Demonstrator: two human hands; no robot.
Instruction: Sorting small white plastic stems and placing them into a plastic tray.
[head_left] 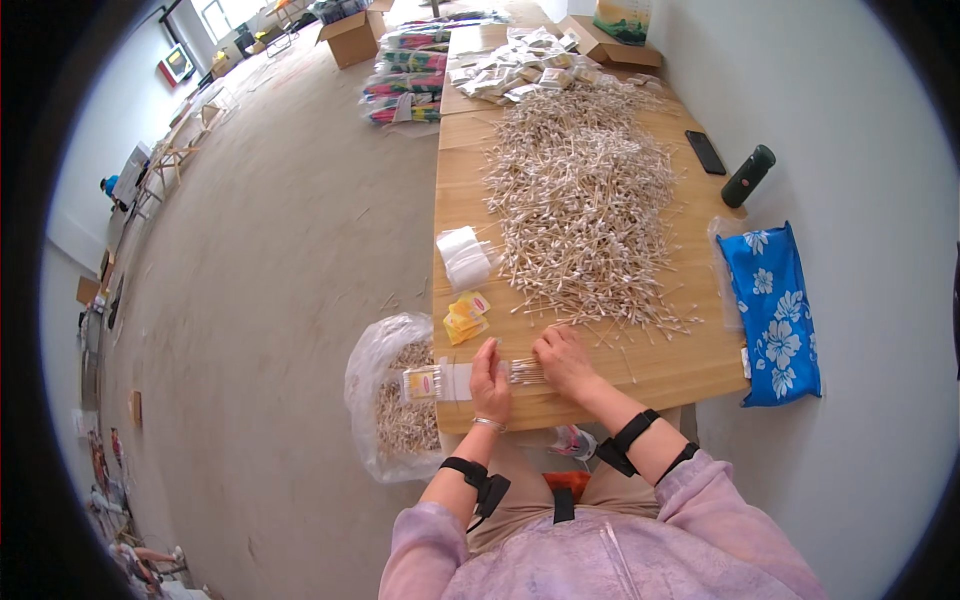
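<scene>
At the near left edge of the table, my left hand (489,385) is closed around the clear sleeve of a small plastic bag (457,381). The bag's far left end holds cotton swabs and a yellow card (421,384), and it sticks out past the table edge. My right hand (564,362) grips a bundle of cotton swabs (526,371) lying sideways, their white tips pointing toward my left hand. My fingers hide part of the bundle. Just beyond my hands spreads a large heap of loose cotton swabs (585,200).
Yellow cards (466,317) and a stack of clear bags (465,257) lie along the left edge. Filled packets (530,65) pile up at the far end. A phone (705,152), dark green bottle (748,177) and blue flowered pouch (770,315) line the right. A plastic sack (372,420) stands below left.
</scene>
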